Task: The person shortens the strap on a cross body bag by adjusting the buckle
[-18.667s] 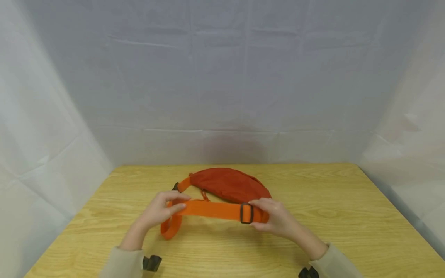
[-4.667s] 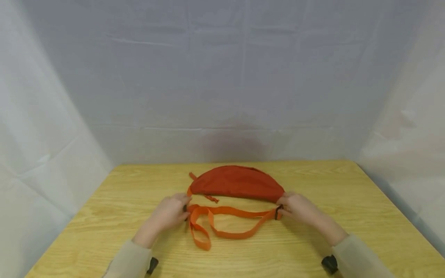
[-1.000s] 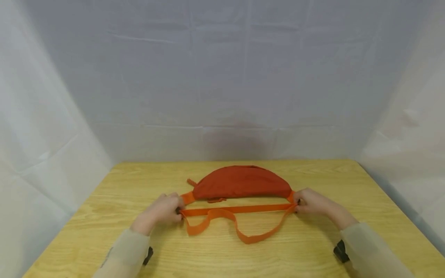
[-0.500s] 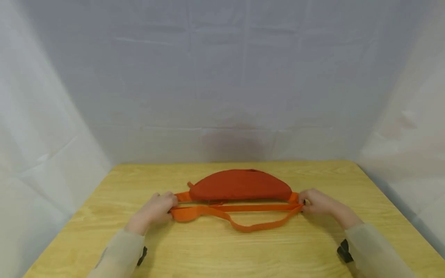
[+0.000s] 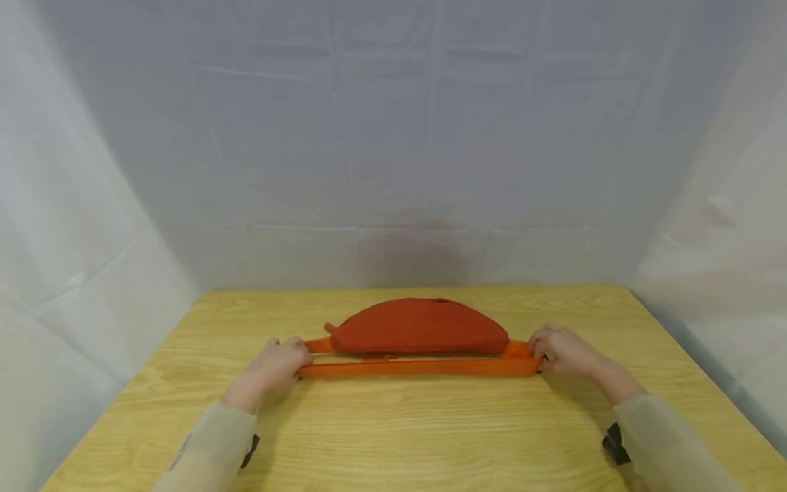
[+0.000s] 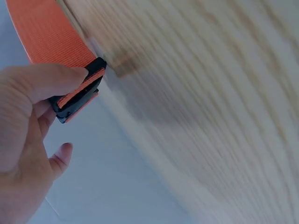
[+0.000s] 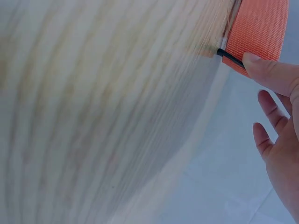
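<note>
A red waist bag (image 5: 421,328) lies on the table with its curved edge toward the back wall. Its orange strap (image 5: 418,367) runs taut and nearly straight along the bag's near side, doubled back at both ends. At the left end my left hand (image 5: 273,369) pinches the strap at a black buckle (image 6: 80,91), thumb on top. My right hand (image 5: 568,355) pinches the strap's right end, where a thin black slider (image 7: 230,58) shows beside the thumb in the right wrist view. In that view the lower fingers stand off the strap.
The wooden table (image 5: 393,437) carries the bag near its back edge. White sheeting hangs behind it as a wall (image 5: 393,171) and on both sides. Black devices (image 5: 615,444) are strapped under both wrists.
The strap's slack, which hung in loops toward me, is pulled straight. Over the last second my left hand has moved left and my right hand slightly right, spreading the strap wider.
</note>
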The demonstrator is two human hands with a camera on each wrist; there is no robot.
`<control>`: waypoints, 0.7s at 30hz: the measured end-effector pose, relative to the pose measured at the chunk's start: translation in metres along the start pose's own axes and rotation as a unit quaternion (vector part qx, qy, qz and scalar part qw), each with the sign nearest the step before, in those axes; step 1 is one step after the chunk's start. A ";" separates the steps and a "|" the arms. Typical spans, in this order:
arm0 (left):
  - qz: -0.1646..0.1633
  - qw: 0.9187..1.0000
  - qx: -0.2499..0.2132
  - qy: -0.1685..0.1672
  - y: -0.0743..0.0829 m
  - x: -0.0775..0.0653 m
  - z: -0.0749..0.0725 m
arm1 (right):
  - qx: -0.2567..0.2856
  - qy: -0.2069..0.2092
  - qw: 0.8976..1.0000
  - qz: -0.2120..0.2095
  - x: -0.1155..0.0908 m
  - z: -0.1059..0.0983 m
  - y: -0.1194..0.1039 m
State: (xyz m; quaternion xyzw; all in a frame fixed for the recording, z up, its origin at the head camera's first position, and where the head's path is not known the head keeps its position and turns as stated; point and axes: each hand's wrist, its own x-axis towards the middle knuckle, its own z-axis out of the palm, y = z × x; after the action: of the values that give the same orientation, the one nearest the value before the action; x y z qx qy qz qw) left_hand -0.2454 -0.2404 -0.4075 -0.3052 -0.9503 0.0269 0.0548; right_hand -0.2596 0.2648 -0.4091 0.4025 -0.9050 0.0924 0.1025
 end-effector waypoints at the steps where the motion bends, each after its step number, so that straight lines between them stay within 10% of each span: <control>1: -0.001 1.000 0.002 -0.002 0.000 0.000 0.000 | 0.002 -0.003 1.000 0.002 0.000 0.000 0.000; 21: -0.004 0.998 -0.038 -0.042 0.012 0.002 0.000 | -0.064 -0.023 0.997 0.041 0.005 -0.007 -0.021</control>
State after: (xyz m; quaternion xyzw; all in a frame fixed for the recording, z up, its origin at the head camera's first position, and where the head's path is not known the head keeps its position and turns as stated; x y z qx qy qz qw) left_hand -0.2394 -0.2294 -0.4085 -0.3016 -0.9534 0.0035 0.0034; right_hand -0.2463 0.2496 -0.3994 0.3594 -0.9270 0.0291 0.1035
